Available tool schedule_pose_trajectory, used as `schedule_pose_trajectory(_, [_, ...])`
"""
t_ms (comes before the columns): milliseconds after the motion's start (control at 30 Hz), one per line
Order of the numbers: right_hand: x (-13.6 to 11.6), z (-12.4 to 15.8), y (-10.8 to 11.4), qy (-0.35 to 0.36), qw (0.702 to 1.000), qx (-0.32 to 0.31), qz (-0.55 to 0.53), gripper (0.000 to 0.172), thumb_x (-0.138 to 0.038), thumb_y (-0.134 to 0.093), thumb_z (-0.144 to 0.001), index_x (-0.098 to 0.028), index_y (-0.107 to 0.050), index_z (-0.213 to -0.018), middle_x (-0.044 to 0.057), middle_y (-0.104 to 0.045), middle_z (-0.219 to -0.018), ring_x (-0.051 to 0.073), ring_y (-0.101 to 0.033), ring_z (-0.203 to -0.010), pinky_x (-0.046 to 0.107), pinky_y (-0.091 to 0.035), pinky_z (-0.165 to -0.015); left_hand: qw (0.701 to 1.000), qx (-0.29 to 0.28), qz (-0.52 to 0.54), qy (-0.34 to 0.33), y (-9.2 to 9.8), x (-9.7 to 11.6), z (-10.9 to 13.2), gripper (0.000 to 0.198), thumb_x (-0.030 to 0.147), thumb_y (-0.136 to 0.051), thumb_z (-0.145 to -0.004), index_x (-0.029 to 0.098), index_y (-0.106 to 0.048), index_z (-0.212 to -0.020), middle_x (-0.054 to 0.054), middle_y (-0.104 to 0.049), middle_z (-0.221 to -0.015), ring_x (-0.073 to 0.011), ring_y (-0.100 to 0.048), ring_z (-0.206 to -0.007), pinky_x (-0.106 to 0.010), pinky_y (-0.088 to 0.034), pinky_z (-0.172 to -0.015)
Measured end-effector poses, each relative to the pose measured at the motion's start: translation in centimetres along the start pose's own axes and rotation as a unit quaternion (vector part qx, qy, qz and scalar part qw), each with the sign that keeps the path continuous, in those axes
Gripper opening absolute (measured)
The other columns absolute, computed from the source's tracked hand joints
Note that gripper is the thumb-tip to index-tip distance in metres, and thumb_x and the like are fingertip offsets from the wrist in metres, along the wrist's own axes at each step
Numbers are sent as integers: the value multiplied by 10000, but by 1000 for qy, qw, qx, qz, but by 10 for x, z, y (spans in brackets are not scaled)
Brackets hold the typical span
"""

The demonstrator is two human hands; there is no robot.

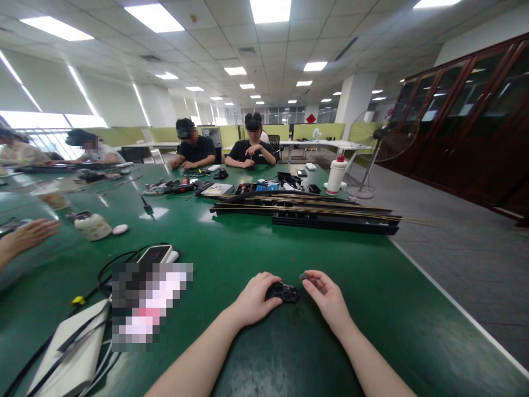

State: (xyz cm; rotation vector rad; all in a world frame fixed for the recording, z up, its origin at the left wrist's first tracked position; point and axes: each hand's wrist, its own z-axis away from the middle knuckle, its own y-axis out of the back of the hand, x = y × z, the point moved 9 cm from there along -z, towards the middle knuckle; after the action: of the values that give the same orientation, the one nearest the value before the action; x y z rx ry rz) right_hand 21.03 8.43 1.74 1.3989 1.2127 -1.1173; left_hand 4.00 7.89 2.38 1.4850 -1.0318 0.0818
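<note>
Gripping the black part [288, 293] over the green table [231, 248] with my left hand [255, 298], I pinch a small piece [304, 277] beside it in my right hand [329, 300]; this looks like close handling, calling next for a steady pinch.

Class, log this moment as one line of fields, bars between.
left hand: grips black device | right hand: pinches small part | surface: green table | beyond: black strips
</note>
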Motion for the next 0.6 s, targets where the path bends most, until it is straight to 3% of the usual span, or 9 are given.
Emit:
schedule_pose_trajectory(267, [6, 0, 15, -32, 993, 65, -93, 473, -496, -701, -638, -185, -579, -972, 115, -694, -971, 272, -638, -973, 449, -451, -936, 1000, 3, -3, -1, 1, 0, 0, 402, 230, -662, -756, 211, -527, -1134, -52, -575, -1077, -220, -508, -1014, -354, -411, -916])
schedule_pose_trajectory(600, [18, 0, 22, -49, 980, 109, -158, 434, -440, -724, -638, -185, -632, -976, 66, -698, -937, 240, -638, -944, 396, -467, -889, 1000, 2, -4, -6, 1, 0, 0, 391, 244, -652, -764, 210, -528, -1133, -51, -574, -1082, -216, -506, -1021, -349, -408, -921])
